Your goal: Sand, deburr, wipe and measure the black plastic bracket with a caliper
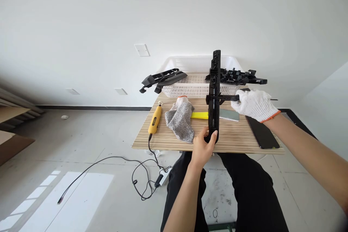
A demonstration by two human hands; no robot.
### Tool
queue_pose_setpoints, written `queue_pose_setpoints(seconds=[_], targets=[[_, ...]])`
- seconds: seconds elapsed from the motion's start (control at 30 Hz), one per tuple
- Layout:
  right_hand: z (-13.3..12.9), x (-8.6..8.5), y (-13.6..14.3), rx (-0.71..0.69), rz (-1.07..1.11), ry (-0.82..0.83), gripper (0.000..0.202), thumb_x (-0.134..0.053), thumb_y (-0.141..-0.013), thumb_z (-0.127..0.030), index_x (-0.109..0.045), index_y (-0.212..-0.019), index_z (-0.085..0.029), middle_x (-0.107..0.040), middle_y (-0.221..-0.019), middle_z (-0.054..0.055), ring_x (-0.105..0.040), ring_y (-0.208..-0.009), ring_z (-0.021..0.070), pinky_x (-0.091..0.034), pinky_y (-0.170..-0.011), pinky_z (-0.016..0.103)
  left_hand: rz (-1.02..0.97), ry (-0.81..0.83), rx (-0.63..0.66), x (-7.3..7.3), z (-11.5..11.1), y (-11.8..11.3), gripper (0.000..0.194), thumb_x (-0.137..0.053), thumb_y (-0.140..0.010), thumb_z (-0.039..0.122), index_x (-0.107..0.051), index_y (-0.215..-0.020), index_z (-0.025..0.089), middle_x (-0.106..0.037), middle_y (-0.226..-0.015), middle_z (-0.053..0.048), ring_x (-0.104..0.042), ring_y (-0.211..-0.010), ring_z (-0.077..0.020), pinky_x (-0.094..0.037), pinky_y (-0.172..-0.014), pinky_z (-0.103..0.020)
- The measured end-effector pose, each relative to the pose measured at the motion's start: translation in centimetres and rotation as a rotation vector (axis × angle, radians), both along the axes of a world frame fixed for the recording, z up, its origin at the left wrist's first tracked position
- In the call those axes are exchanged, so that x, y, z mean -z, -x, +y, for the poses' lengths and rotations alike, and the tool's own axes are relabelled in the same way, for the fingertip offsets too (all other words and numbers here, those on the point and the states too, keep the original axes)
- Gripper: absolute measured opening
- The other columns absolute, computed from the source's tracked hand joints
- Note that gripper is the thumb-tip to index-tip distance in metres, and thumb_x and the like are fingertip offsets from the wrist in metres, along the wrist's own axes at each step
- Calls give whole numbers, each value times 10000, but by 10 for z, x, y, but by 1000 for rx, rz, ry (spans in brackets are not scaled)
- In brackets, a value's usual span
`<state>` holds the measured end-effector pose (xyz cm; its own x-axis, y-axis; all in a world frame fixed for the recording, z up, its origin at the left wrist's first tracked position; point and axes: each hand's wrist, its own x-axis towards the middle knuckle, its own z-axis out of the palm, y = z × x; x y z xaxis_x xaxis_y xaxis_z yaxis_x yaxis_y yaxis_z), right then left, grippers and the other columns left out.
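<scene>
My bare left hand [203, 148] grips the lower end of a long black plastic part [214, 94], which stands nearly upright over the table. My right hand [254, 105], in a white knit glove with an orange cuff, is closed around a black caliper-like tool [227, 98]. The tool lies across the middle of the part, and its thin rod sticks out right of the glove. Behind the part a yellow strip [199, 115] and a grey-green flat piece [230, 115] lie on the table.
A white basket [185, 90] at the back holds black parts [168, 79] at left and more [241, 77] at right. On the slatted table [236, 141] are a yellow corded tool [154, 119], a grey cloth [181, 121] and a black phone [262, 133]. Cables [136, 161] run over the floor.
</scene>
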<state>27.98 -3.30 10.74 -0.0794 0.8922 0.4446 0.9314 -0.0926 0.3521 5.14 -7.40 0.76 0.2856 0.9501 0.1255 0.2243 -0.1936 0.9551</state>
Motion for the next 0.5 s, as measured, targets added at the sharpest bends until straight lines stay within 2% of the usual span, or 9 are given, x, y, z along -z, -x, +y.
queue_pose_setpoints(seconds=[0.17, 0.37, 0.5], targets=[[-1, -6, 5, 24, 1, 31, 532, -324, -928, -483, -708, -933, -114, -705, -687, 148, -675, -642, 312, -167, -545, 298, -21, 21, 10, -5, -1, 1, 402, -538, -943, 524, -671, -1101, 179, -736, -805, -45, -703, -744, -197, -498, -629, -264], [-2, -11, 10, 65, 14, 85, 551, -318, -921, -483, -712, -973, -100, -723, -743, 168, -684, -683, 331, -215, -560, 300, -9, 24, 17, -8, -1, 2, 400, -529, -948, 516, -670, -1099, 174, -727, -792, -45, -693, -732, -195, -500, -632, -265], [-1, -12, 10, 80, 2, 132, 526, -322, -909, -457, -699, -978, -97, -717, -742, 169, -677, -683, 340, -246, -573, 308, -15, 40, 12, -7, 0, 2, 398, -528, -942, 525, -669, -1079, 178, -714, -783, -38, -673, -659, -177, -480, -570, -251]])
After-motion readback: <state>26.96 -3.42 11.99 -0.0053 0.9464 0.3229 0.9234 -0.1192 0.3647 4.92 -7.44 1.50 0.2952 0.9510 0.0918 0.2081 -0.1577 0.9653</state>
